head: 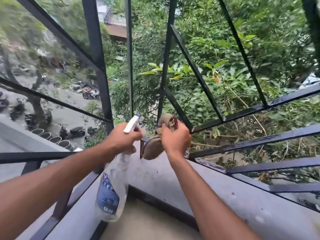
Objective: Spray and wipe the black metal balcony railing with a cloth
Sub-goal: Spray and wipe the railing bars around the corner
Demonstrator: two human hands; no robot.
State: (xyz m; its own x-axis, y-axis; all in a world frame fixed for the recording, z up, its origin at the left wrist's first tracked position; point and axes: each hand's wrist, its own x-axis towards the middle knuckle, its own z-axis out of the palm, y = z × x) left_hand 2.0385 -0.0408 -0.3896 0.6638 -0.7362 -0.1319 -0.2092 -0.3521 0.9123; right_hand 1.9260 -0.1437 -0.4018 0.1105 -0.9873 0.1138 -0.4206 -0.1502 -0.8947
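Cloth (pixel 155 144) gripped by right hand (pixel 175 138) wraps railing (pixel 259 141) corner edge.

The left hand (pixel 121 141) covers the neck of the spray bottle (pixel 113 172), whose blue label (pixel 107 196) is too smeared to read. The right hand (pixel 174 139) hides the middle of the cloth (pixel 153 150) and the spot where it meets the railing (pixel 102 84). The railing's bars run off the top and side edges, and the street (pixel 69 111) far below is blurred, its parked shapes too small to tell.
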